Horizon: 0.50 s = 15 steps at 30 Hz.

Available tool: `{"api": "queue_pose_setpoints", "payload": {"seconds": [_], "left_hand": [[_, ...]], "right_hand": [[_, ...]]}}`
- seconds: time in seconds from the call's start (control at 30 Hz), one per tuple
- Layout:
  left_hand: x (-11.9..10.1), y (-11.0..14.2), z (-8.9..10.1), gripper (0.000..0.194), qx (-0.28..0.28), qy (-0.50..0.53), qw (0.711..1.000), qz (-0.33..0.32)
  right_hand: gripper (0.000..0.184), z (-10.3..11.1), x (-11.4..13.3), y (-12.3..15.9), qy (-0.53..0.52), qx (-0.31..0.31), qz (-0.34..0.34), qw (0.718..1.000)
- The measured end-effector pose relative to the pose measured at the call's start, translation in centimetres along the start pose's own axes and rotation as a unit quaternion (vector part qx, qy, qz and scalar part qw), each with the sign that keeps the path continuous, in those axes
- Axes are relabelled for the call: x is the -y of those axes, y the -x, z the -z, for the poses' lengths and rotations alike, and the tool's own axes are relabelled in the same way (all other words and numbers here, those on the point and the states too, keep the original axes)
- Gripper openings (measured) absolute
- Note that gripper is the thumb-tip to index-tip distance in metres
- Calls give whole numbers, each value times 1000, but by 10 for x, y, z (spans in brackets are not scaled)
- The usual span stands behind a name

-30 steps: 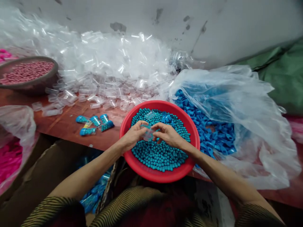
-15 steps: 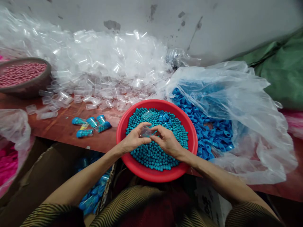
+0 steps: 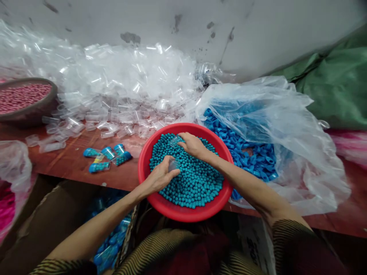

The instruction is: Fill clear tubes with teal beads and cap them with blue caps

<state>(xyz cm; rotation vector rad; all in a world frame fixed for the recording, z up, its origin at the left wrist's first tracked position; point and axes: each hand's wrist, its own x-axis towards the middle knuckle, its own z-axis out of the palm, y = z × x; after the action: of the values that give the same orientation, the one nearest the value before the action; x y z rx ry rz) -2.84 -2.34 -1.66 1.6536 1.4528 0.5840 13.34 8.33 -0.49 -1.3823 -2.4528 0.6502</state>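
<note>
My left hand [image 3: 163,173] is over the beads with a small clear plastic tube [image 3: 172,165] between thumb and fingers. Further back, my right hand [image 3: 193,145] has its thumb and fingers closed at the end of a second clear tube [image 3: 174,141], low over the beads. Turquoise beads [image 3: 192,187] fill much of a red basin [image 3: 189,215] under both hands. The blue caps that lay in the basin are hidden behind my right hand.
Several bead-filled tubes with blue caps [image 3: 99,167] lie left of the basin. Behind is a heap of clear tubes [image 3: 120,88]. Blue caps [image 3: 258,160] spill from a plastic bag [image 3: 309,164] at right. A bowl of pink beads [image 3: 43,105] stands far left; an open carton [image 3: 51,214] sits below.
My hands have parted. The left keeps a clear tube and has drawn slightly left and down; the right has let go and moved back to the tube lying on the beads.
</note>
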Motion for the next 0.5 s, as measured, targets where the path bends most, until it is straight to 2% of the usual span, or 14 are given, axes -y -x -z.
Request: {"api": "queue_pose_setpoints", "payload": {"seconds": [0.07, 0.13, 0.27, 0.4, 0.5], "left_hand": [[1, 0, 0, 38, -8, -23, 1000, 5], [1, 0, 1, 38, -19, -34, 999, 14], [3, -4, 9, 40, -30, -44, 998, 20], [12, -15, 17, 36, -75, -136, 986, -54], [19, -22, 13, 27, -84, -210, 969, -102]], "right_hand": [[51, -9, -1, -18, 113, 22, 39, 993], [58, -16, -1, -27, 161, 58, 58, 984], [44, -18, -5, -29, 112, 97, 55, 988], [33, -17, -8, -26, 54, 80, 27, 995], [26, -21, -6, -23, 33, 89, 22, 995]]}}
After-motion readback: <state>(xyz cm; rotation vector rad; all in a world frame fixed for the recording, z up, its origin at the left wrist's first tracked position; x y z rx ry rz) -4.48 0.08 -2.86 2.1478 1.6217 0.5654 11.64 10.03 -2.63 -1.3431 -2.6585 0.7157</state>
